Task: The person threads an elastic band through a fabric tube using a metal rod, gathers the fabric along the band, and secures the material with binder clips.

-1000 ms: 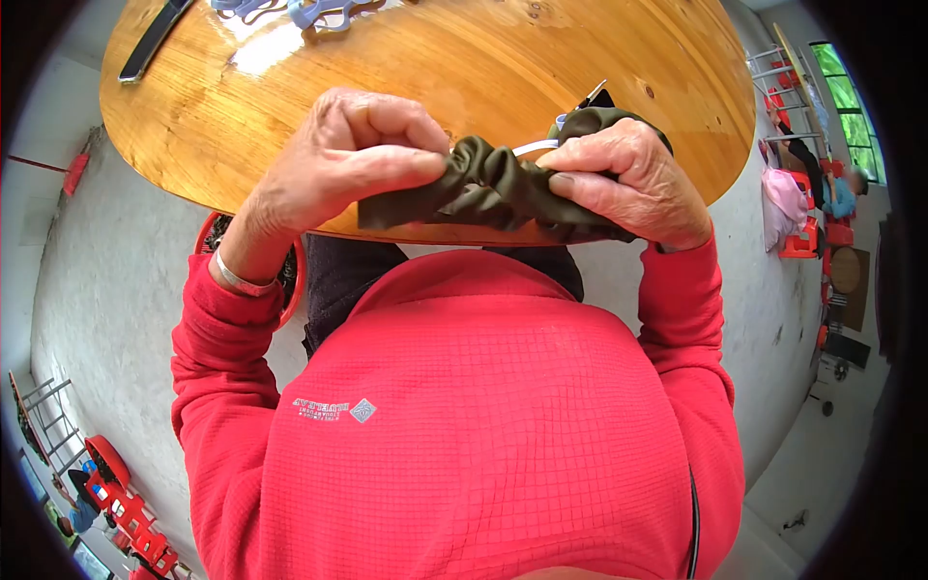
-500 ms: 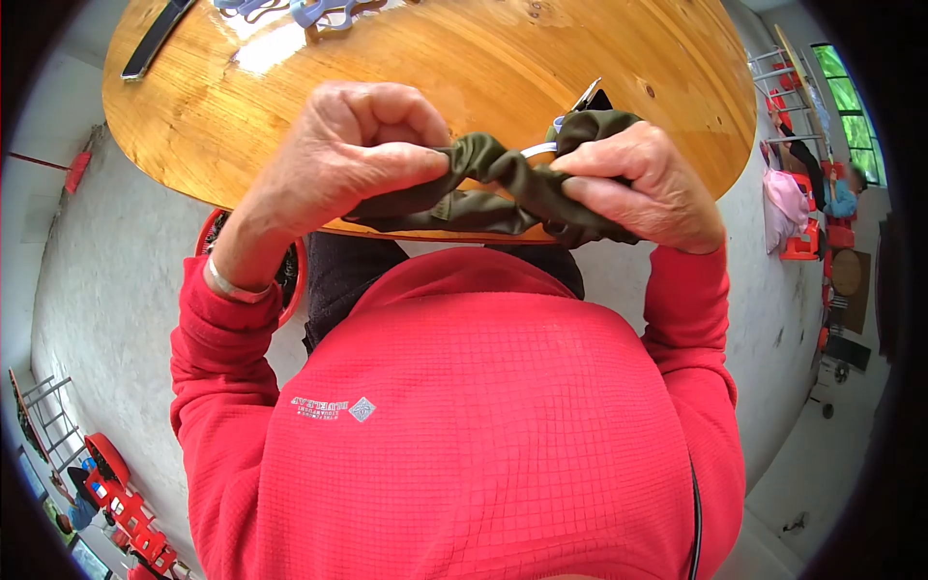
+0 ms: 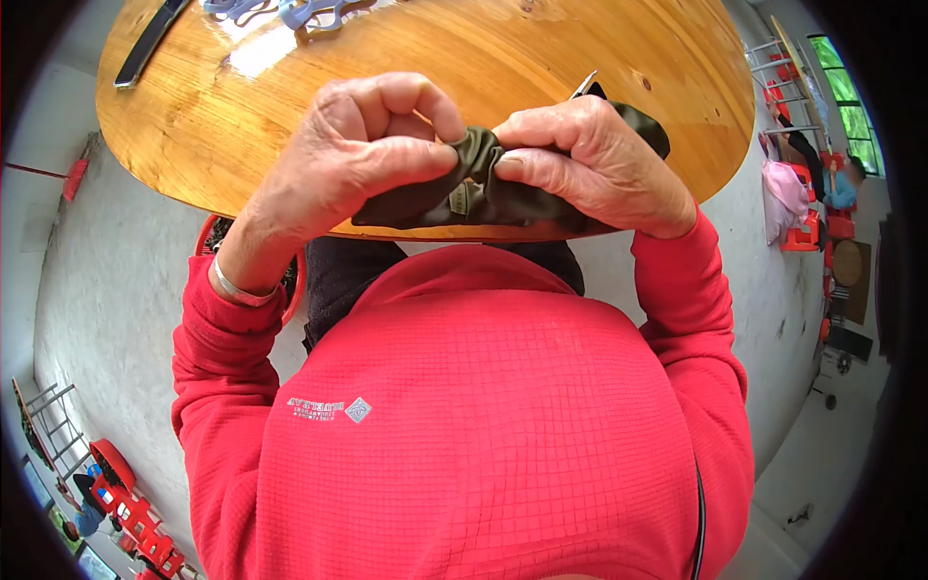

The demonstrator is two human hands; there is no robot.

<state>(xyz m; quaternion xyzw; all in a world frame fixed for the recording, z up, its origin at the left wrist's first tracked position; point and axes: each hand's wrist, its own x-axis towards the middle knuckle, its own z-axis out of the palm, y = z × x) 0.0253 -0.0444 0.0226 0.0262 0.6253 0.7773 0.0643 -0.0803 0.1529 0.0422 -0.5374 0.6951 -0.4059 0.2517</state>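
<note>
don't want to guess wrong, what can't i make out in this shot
All in the head view:
- lettering on the label: too small
- pinched folds of the olive fabric: hidden by the left hand and right hand
- far ends of the black strip and light-blue frames: cut off by the top edge

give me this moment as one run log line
left hand: pinching dark green fabric | right hand: pinching same fabric close by | fabric: bunched between grips | wooden table: light blue pieces beyond hands

You've a wood tbl point(image 3: 222, 126); red tub point(image 3: 299, 280) by its nr L edge, red broom point(image 3: 74, 181) off L, pink bag point(image 3: 785, 191) & red stools point(image 3: 801, 235) off R.
</note>
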